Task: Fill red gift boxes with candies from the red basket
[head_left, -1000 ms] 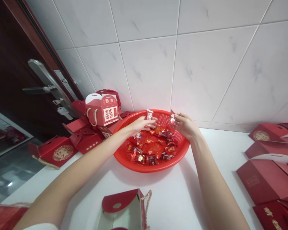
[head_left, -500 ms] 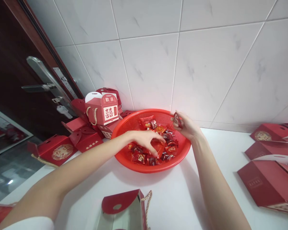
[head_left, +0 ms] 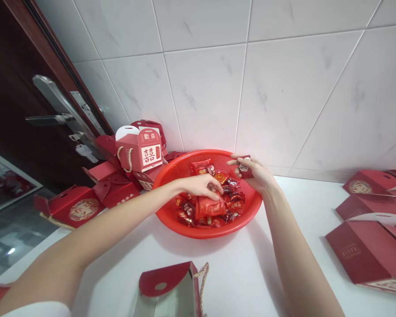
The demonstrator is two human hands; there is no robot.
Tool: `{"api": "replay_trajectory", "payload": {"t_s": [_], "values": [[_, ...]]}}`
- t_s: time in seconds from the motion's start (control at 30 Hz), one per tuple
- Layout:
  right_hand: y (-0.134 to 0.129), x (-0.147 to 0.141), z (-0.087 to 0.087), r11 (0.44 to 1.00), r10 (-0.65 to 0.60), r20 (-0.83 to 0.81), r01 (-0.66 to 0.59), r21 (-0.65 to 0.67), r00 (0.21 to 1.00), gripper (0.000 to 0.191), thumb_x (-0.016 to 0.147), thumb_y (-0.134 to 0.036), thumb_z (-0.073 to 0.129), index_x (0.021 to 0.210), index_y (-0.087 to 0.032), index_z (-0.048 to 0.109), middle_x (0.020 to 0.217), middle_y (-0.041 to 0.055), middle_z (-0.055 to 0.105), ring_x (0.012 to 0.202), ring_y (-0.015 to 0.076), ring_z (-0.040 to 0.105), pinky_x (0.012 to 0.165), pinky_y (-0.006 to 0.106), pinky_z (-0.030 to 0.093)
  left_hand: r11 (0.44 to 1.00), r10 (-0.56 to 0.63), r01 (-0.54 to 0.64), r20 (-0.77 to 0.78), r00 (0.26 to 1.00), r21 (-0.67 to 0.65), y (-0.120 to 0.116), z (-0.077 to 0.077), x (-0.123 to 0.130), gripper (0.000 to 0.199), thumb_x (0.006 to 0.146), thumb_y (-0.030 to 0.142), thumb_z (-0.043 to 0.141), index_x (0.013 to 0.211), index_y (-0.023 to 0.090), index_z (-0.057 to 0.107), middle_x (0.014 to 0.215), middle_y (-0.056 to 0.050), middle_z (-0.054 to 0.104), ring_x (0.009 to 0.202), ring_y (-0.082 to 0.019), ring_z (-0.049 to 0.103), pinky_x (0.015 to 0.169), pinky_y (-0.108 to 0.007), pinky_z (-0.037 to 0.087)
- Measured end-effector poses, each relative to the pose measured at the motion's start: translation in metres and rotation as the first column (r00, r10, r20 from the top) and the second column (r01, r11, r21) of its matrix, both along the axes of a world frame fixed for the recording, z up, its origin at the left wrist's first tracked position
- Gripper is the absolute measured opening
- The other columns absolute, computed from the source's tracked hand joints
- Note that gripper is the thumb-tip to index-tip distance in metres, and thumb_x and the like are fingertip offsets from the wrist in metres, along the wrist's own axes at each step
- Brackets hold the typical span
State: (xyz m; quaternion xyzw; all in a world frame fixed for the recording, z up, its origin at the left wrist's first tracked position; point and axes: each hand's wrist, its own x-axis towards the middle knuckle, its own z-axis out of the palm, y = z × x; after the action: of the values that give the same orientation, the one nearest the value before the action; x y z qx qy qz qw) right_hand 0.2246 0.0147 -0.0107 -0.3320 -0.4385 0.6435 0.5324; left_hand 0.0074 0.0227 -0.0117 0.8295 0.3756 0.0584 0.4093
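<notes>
A round red plastic basket [head_left: 171,224] stands on the white table, holding many wrapped candies [head_left: 232,193] in red, orange and dark wrappers. Inside it, my left hand [head_left: 204,186] pinches a shiny red packet [head_left: 211,207] by its upper part. Over the basket's right rim, my right hand [head_left: 255,174] holds a small dark red wrapped candy [head_left: 245,167] in its palm, its fingers partly spread toward the wall. Nearest to me sits an open red gift box [head_left: 166,279] with a twisted rope handle, its pale inside showing.
Red gift boxes [head_left: 140,152] are heaped at the left back, beside a dark door with a metal handle [head_left: 56,116]. More red boxes [head_left: 366,251] line the right side of the white table [head_left: 303,264]. A tiled wall [head_left: 204,97] rises behind.
My left hand has closed on the red packet and lifted it slightly among the candies. My right hand has turned, showing more of its candy, and its fingers have opened somewhat.
</notes>
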Motion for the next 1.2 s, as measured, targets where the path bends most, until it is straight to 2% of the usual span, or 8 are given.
{"api": "replay_trajectory", "payload": {"t_s": [0.07,0.17,0.3,0.43,0.6,0.93,1.03,1.2], "values": [[0.0,0.0,0.0,1.0,0.0,0.017,0.001,-0.004,1.0,0.014,0.076,-0.026,0.075,0.088,-0.018,0.073,0.093,0.0072,0.079,0.059,0.01,0.057,0.055,0.024,0.045,0.992,0.122,-0.114,0.208,0.971,-0.054,0.005,0.001,-0.001,0.036,0.074,0.037,0.08,0.105,0.019,0.078,0.092,-0.004,0.074,0.083,-0.019,0.064,0.078,-0.03,0.045],[0.0,0.0,0.001,1.0,-0.002,0.022,0.003,-0.017,1.0,0.009,0.081,-0.026,0.073,0.087,-0.019,0.074,0.098,0.0072,0.079,0.062,0.0114,0.061,0.059,0.025,0.049,0.955,0.295,-0.241,0.473,0.831,-0.172,0.011,0.002,-0.001,0.043,0.075,0.031,0.079,0.116,0.02,0.074,0.099,-0.005,0.073,0.09,-0.019,0.064,0.086,-0.034,0.046],[0.002,0.0,0.001,1.0,-0.006,0.015,0.006,-0.023,1.0,0.009,0.087,-0.026,0.068,0.088,-0.02,0.074,0.1,0.007,0.08,0.063,0.0115,0.062,0.059,0.023,0.05,0.898,0.439,-0.332,0.603,0.666,-0.287,0.012,0.006,0.001,0.033,0.068,0.019,0.077,0.1,0.017,0.077,0.086,-0.003,0.071,0.077,-0.014,0.061,0.076,-0.029,0.047],[0.008,0.002,-0.004,1.0,-0.002,0.011,0.003,-0.019,1.0,0.011,0.088,-0.032,0.068,0.086,-0.021,0.072,0.101,0.007,0.079,0.073,0.0147,0.068,0.065,0.026,0.054,0.909,0.407,-0.339,0.694,0.594,-0.243,0.008,0.01,0.002,0.01,0.063,0.018,0.072,0.073,0.016,0.074,0.078,-0.003,0.07,0.072,-0.015,0.06,0.071,-0.029,0.048],[0.011,0.002,-0.003,0.994,0.038,-0.045,-0.042,-0.097,0.998,0.018,0.091,-0.034,0.061,0.088,-0.022,0.074,0.099,0.0057,0.078,0.09,0.0191,0.071,0.073,0.03,0.057,0.922,0.317,-0.368,0.779,0.541,-0.119,0.005,0.012,0.001,0.006,0.066,0.023,0.075,0.067,0.018,0.071,0.085,-0.004,0.075,0.089,-0.021,0.065,0.085,-0.034,0.049],[0.003,0.002,0.001,0.982,0.181,-0.008,-0.181,-0.046,0.983,0.017,0.085,-0.03,0.069,0.093,-0.019,0.078,0.103,0.0067,0.078,0.089,0.0193,0.072,0.072,0.028,0.057,0.909,0.138,-0.352,0.635,0.76,0.223,0.003,0.009,0.001,0.006,0.069,0.016,0.075,0.068,0.022,0.077,0.119,-0.007,0.064,0.11,-0.022,0.058,0.105,-0.043,0.043],[0.007,0.001,-0.003,0.998,0.056,-0.009,-0.056,-0.043,0.998,0.011,0.081,-0.027,0.072,0.085,-0.019,0.078,0.095,0.0065,0.079,0.084,0.0196,0.072,0.072,0.029,0.057,0.906,0.202,-0.372,0.564,0.801,0.203,0.009,0.003,-0.001,0.009,0.069,0.014,0.069,0.071,0.019,0.076,0.118,-0.008,0.064,0.104,-0.022,0.061,0.095,-0.04,0.05],[0.013,-0.002,-0.007,0.981,-0.186,-0.087,0.179,-0.076,0.979,0.004,0.078,-0.022,0.073,0.075,-0.019,0.072,0.089,0.0027,0.076,0.081,0.016,0.069,0.073,0.027,0.055,0.954,0.18,-0.235,0.275,0.945,0.185,0.019,-0.004,-0.007,0.021,0.065,0.01,0.058,0.075,0.017,0.075,0.08,-0.003,0.074,0.078,-0.018,0.066,0.076,-0.029,0.052]]}}
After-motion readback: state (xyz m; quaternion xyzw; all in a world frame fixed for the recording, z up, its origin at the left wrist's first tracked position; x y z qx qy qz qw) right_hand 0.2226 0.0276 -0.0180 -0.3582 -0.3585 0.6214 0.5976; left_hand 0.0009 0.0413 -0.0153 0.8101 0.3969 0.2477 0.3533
